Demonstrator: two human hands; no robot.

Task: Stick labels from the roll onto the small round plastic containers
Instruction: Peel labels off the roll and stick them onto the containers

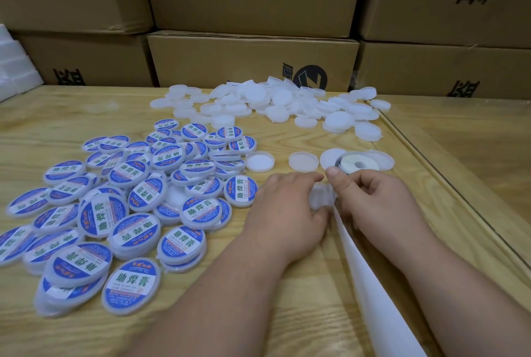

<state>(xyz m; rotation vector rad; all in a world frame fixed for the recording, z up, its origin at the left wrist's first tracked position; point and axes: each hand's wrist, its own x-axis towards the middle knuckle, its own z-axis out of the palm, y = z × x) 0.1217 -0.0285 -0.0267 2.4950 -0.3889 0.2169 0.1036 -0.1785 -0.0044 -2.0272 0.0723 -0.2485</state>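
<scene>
Head view: you're pinching a small round white plastic container (319, 197) in both your left hand (287, 213) and right hand (370, 201); a crooked press risks wrinkling the label.

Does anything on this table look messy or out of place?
Nothing looks damaged. The labelled containers lie in a loose, overlapping heap, some tilted, and the blank ones are scattered behind. A long strip of white backing paper trails off the near edge between the arms.

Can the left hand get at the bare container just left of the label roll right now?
Probably yes: the container lies alone on open table just beyond the left hand, nothing between, but that hand seems busy with another one.
</scene>
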